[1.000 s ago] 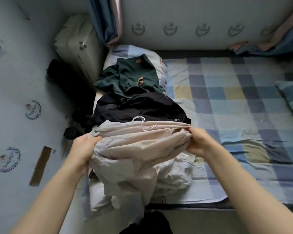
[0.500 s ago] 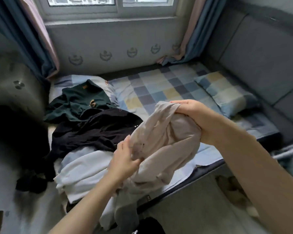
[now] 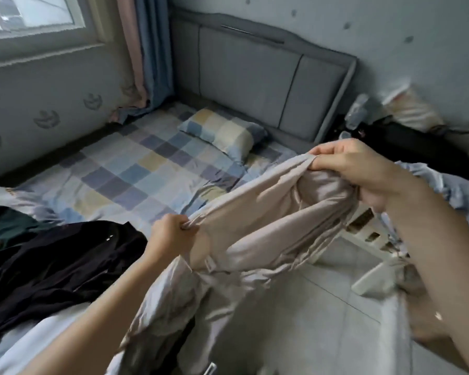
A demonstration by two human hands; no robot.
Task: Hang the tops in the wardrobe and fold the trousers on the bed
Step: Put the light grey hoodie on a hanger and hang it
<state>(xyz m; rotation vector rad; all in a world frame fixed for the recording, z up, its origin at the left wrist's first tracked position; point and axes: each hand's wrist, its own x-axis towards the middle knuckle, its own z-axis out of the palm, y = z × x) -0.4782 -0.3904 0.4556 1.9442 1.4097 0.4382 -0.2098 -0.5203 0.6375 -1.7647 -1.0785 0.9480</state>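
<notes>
Both my hands hold a beige garment (image 3: 257, 228) up in the air over the bed's near edge and the floor. My left hand (image 3: 171, 234) pinches one end of its top edge. My right hand (image 3: 358, 171) grips the other end, higher and further right. The rest of the cloth hangs down between my arms. On the checked bed (image 3: 136, 174) at the left lie a black garment (image 3: 49, 263), a dark green top (image 3: 3, 226) and a white garment (image 3: 38, 345) near my left forearm.
A checked pillow (image 3: 222, 133) lies by the grey padded headboard (image 3: 257, 79). Curtains (image 3: 144, 50) hang beside the window. A white rack (image 3: 374, 255) with pale blue cloth (image 3: 450, 190) stands on the tiled floor (image 3: 322, 320) at the right. Dark clutter sits beyond it.
My view has swung right toward the headboard. My hands have drawn apart, spreading the beige garment's top edge, with the right hand raised and moved right.
</notes>
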